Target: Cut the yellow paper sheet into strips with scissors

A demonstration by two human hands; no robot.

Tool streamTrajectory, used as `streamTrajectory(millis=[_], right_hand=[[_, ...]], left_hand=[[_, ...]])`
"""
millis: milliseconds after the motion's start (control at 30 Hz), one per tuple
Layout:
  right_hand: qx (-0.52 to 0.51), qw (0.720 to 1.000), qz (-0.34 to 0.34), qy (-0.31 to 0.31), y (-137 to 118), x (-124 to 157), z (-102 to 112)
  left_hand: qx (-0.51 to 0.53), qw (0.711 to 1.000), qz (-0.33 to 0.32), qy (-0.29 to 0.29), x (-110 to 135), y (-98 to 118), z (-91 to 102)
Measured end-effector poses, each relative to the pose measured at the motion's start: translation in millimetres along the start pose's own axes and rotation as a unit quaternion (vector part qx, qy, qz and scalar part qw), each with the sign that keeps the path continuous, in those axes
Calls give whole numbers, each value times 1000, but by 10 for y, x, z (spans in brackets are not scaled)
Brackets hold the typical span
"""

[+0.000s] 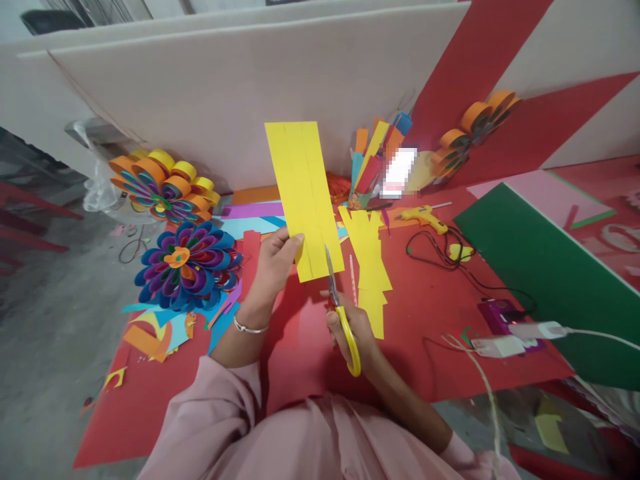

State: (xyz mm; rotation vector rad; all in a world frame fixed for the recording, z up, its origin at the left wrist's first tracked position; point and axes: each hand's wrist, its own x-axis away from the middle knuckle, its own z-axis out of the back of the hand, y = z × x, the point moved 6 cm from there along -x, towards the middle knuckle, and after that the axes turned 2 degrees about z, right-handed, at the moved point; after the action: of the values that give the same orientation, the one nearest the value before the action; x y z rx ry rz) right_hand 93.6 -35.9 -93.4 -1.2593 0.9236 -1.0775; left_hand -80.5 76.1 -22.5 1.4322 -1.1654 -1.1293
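Note:
My left hand (277,260) grips the left edge of a long yellow paper sheet (305,193), thumb on its face. Faint pencil lines run lengthwise down the sheet. In my right hand (355,327) is a pair of scissors (345,333) with yellow handles. Their blades meet the sheet's lower edge, near its right side. Cut yellow paper strips (370,260) lie on the red table just right of the sheet, with a thin pencil (353,280) beside them.
Two paper-loop flowers, one orange (163,187) and one blue-purple (187,267), stand at the left. Rightward lie a yellow glue gun (423,217) with its cord, a green board (555,287) and a purple power strip (500,317). Paper scraps (165,333) litter the table's left side.

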Motion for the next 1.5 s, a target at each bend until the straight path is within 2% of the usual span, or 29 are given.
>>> streamTrajectory(millis=[867,1000,1167,1333,1500], right_hand=[[-7,1000,-7,26,27,-5,19],[20,999,-3,34,74,-36,70],[57,997,5,57,83,-35,120],[81,993,13,82,9,-16,153],[97,994,12,47,-23,-9,163]], left_hand=[[38,999,15,-1,22,-17,-36],[73,996,43,-3,29,29,-71],[85,994,56,-35,39,92,-120],[76,996,36,-37,28,66,-97],[77,996,33,-36,8,8,-72]])
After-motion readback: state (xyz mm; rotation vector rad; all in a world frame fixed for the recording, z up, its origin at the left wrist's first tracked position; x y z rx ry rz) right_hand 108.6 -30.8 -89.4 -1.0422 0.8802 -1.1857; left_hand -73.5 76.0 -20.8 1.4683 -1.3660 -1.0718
